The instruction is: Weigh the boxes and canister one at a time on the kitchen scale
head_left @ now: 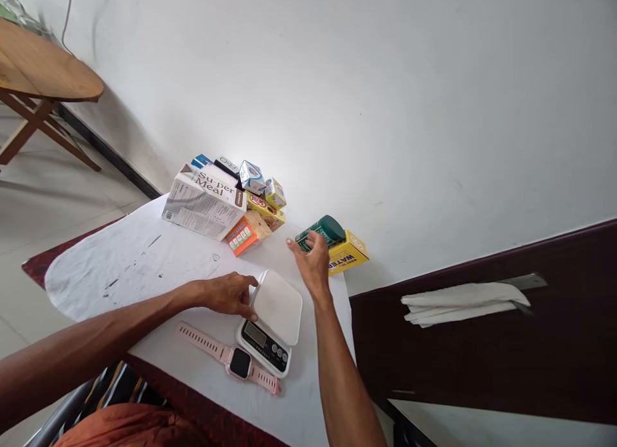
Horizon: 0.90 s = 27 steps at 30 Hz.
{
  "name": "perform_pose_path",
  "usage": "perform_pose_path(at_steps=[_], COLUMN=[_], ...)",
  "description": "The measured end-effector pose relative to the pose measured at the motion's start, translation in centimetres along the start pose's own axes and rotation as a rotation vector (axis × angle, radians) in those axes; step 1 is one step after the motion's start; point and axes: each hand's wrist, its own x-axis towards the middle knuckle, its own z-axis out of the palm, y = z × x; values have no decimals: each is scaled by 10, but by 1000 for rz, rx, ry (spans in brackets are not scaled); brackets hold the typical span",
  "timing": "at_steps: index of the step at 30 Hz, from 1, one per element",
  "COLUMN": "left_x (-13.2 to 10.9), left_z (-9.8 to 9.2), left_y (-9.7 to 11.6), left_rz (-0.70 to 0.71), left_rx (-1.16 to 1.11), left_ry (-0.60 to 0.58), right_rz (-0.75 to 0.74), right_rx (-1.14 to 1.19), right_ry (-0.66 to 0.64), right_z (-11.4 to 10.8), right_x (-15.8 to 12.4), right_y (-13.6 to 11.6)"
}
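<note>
The green canister (pixel 330 228) lies just beyond the right hand (pixel 313 260), the nearer one; its long axis slants, lid end toward the yellow box (pixel 349 251) at the wall-side edge of the table (pixel 308 402). Whether those bent fingers grip it, I cannot tell. The left hand (pixel 227 292), thumb and forefinger parted, meets the scale's (pixel 278 307) left edge.

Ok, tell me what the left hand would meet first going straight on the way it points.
The white scale: the left hand points at its side edge, fingertips at or almost on it, though depth leaves contact unclear.
</note>
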Motion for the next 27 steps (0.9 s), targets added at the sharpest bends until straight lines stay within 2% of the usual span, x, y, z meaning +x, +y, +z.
perform_pose_path(at_steps=[5,12,19,27], left_x=[6,9,9,10], left_z=[-1,0,1,1], left_y=[-8,-19,-21,-21], left_rz=[17,23,21,8], left_rx=[14,37,34,35], left_ry=[153,236,244,250], right_rz=[164,342,389,388], right_rx=[-196,-340,-480,-618], right_ry=[100,10,-91,-193], right_z=[-28,-29,-28,-38], right_x=[48,99,124,133], right_y=[42,66,75,77])
